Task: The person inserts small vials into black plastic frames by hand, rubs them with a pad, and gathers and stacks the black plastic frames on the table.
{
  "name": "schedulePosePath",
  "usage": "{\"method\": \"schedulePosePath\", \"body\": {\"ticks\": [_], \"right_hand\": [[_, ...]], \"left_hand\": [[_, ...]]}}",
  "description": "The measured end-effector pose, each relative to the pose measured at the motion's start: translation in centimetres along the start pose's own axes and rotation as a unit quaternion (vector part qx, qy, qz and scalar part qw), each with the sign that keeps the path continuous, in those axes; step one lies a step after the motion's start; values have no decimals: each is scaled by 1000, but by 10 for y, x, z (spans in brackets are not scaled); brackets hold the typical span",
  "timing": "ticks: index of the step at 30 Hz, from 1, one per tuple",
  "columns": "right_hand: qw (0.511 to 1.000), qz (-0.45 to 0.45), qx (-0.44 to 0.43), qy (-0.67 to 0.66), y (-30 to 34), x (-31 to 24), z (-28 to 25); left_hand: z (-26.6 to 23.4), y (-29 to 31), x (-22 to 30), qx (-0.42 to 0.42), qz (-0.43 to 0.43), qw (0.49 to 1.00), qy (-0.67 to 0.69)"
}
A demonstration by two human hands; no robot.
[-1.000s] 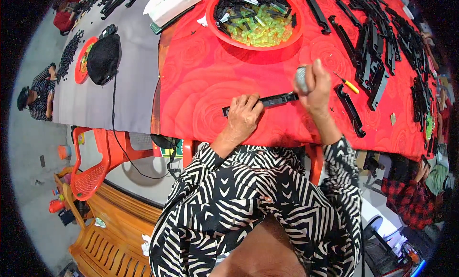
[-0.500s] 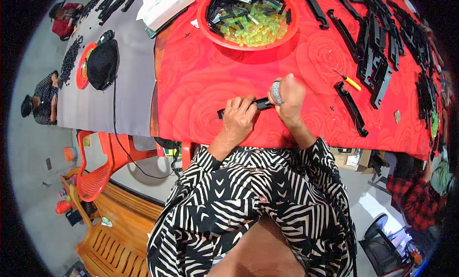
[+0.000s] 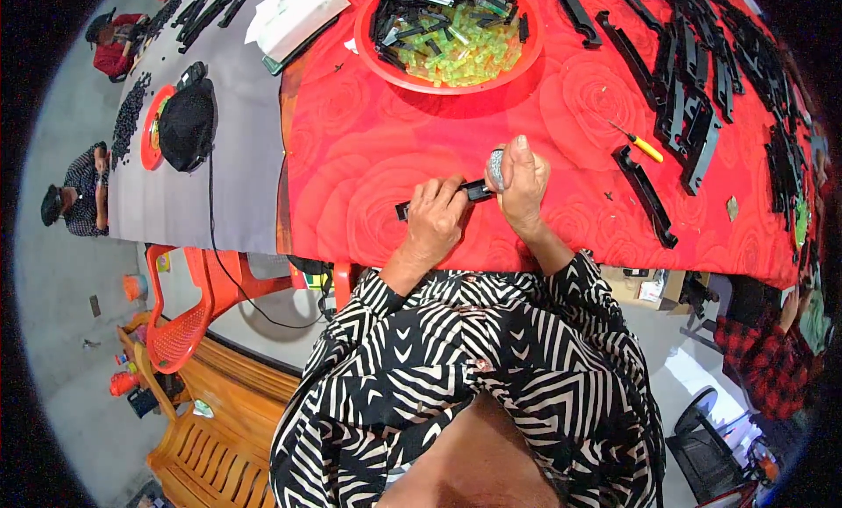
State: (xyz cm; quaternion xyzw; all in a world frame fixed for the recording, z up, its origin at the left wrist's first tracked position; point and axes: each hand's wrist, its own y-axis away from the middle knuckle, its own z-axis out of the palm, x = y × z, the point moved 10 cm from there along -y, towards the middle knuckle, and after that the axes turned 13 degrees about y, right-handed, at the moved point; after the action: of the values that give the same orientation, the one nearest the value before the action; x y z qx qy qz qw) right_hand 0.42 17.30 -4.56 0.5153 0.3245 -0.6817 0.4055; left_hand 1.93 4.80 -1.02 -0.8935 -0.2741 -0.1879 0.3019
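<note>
My left hand (image 3: 436, 217) is closed around a long black plastic bar (image 3: 478, 191) just above the red tablecloth. One end of the bar pokes out to the left of the fingers, the other toward my right hand. My right hand (image 3: 526, 192) is a fist with the thumb up, wrapped around a tool with a rounded, silvery, speckled handle (image 3: 496, 168). The tool meets the bar's right end; its tip is hidden there. A yellow-handled screwdriver (image 3: 646, 149) and a single black bar (image 3: 645, 197) lie to the right.
Beyond my hands stands a red basin (image 3: 452, 89) of yellow-green and black small parts. Many black bars (image 3: 675, 105) are piled at the right. A tissue pack (image 3: 294, 21) and a black cap (image 3: 188, 122) lie to the left. Other people sit at the far left and right.
My right fist, blurred by motion before, now shows sharply and sits slightly further left and lower. The bar and my left hand have stayed nearly in place.
</note>
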Motion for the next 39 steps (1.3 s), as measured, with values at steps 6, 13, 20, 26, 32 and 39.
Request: {"method": "schedulePosePath", "body": {"ticks": [6,13,20,26,32,39], "right_hand": [[1000,-3,3,24,0,-2,1],[998,-9,6,-55,-1,-10,2],[996,-10,33,-83,1,-15,-6],[988,21,2,-153,3,-10,9],[999,-4,-6,-47,3,-9,9],[997,-57,-1,44,3,-13,8]], "left_hand": [[-2,-3,5,-10,1,1000,-3],[-5,-2,5,-5,10,1000,-4],[-6,-5,10,-8,22,1000,8],[-1,2,1,-23,3,1000,-3],[-5,-2,5,-23,6,1000,2],[-6,-2,3,-12,-6,1000,18]]}}
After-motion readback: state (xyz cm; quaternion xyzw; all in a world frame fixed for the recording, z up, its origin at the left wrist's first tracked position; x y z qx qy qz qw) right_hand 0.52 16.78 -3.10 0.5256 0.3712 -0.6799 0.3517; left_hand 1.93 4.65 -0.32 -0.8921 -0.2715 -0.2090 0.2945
